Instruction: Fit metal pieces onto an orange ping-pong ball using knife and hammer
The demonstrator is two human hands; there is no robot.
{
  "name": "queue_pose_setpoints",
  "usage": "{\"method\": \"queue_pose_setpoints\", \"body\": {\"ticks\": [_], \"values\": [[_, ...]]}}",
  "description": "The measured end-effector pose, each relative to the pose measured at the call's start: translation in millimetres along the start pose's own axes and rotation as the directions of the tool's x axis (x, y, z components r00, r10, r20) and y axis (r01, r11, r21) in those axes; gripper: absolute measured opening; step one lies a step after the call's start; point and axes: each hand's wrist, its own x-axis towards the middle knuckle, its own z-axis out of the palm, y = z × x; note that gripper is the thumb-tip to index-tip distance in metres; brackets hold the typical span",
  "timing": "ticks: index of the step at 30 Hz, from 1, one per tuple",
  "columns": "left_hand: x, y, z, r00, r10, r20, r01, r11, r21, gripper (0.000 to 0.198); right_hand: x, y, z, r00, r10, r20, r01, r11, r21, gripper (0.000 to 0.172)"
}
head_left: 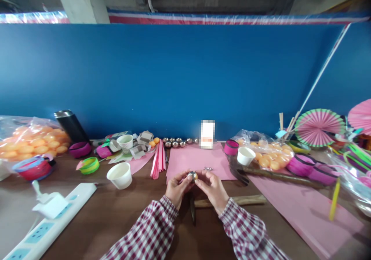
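Ball (192,176) was gripped from both sides by the fingertips of the left hand (176,189) and right hand (215,190). It was held near the pink paper (194,157), neither hand being clearly nearer.

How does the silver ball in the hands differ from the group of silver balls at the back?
The held silver ball is between the fingertips of the left hand and right hand; no hand touches the back group of silver balls, near the blue partition.
The held silver ball is alone; those in the back group sit close together.
Shared: all look round and shiny.
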Motion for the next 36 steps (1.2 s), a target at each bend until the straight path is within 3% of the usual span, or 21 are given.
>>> {"method": "queue_pose_setpoints", "body": {"ticks": [24, 36], "values": [[0.3, -1.4, -0.4, 0.999, 0.01, 0.036, -0.011, 0.999, 0.042, 0.034, 3.2, 4.5, -0.2, 1.0, -0.001, -0.021, 0.0, 1.0, -0.024, 0.032], [-0.1, 5.8, 2.9, 0.995, -0.088, 0.055, 0.092, 0.993, -0.076, 0.029, 4.6, 3.9, -5.4, 0.999, -0.04, -0.011, 0.039, 0.996, -0.083, 0.029]]}}
